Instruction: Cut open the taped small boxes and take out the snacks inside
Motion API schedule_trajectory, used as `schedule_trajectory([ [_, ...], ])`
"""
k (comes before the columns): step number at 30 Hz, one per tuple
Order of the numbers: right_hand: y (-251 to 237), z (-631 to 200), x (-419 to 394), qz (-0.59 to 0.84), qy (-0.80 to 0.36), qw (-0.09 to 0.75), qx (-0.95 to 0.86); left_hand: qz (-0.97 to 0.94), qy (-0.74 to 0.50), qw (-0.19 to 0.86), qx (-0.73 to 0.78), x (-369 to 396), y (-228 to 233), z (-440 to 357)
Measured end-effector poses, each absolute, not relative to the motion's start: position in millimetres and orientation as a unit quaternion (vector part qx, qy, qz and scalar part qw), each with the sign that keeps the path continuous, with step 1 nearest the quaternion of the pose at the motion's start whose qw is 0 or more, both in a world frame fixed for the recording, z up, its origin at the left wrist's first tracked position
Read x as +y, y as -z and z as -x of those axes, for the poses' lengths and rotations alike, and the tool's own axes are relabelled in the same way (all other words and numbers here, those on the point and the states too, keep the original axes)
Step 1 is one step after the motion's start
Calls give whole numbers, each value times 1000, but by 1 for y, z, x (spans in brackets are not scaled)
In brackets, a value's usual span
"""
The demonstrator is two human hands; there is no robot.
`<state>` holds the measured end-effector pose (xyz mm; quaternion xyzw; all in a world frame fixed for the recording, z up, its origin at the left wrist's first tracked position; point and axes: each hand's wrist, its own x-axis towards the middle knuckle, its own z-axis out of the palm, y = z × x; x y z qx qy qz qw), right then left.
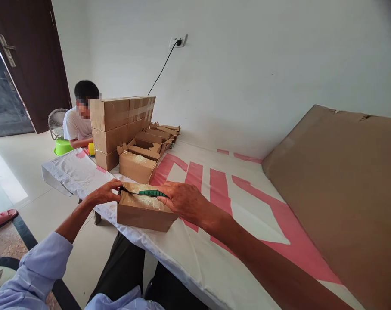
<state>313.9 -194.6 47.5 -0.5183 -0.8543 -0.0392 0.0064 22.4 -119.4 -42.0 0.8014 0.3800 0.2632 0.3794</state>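
Green ridged knife on taped carton

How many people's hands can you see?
2, both the camera wearer's own. The left hand grips the near box at its left end; the right hand holds a green-handled tool on its top. The other person's hands are hidden behind stacked boxes.

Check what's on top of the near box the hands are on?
On the near box: a green-handled tool held by the right hand, and glossy tape. The left hand grips its far-left corner. Contents hidden; the top is shut.
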Motion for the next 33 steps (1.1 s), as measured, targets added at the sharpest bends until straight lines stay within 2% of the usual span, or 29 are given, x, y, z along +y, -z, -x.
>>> schedule_trajectory([
  [3, -49, -301, -197, 531, 33, -44, -846, -797, -265, 384, 384, -117, 45, -24],
  [6, -46, -303, -199, 536, 35, -52, -842, -780, -270, 408, 391, -114, 52, -17],
  [11, -39, -357, -197, 585, 74, -62, -805, -744, -272, 425, 439, -111, 58, -3],
  [14, -37, -397, -196, 602, 60, 12, -797, -748, -268, 427, 433, -113, 56, -7],
  [17, -23, -434, -198, 588, -16, 172, -790, -749, -279, 431, 419, -115, 52, -15],
  [19, 1, -456, -203, 601, -38, 272, -751, -761, -287, 424, 397, -116, 49, -20],
  [21, 40, -476, -211, 633, -24, 330, -700, -773, -291, 414, 383, -116, 48, -22],
  [23, 87, -496, -223, 701, -9, 318, -638, -778, -288, 402, 388, -114, 47, -23],
  [28, 184, -538, -255, 822, 11, 207, -530, -815, -260, 350, 381, -109, 46, -22],
  [30, 199, -549, -261, 827, 21, 204, -524, -829, -250, 331, 375, -108, 45, -22],
  [33, 192, -549, -254, 815, 32, 246, -525, -812, -235, 353, 401, -110, 45, -23],
])
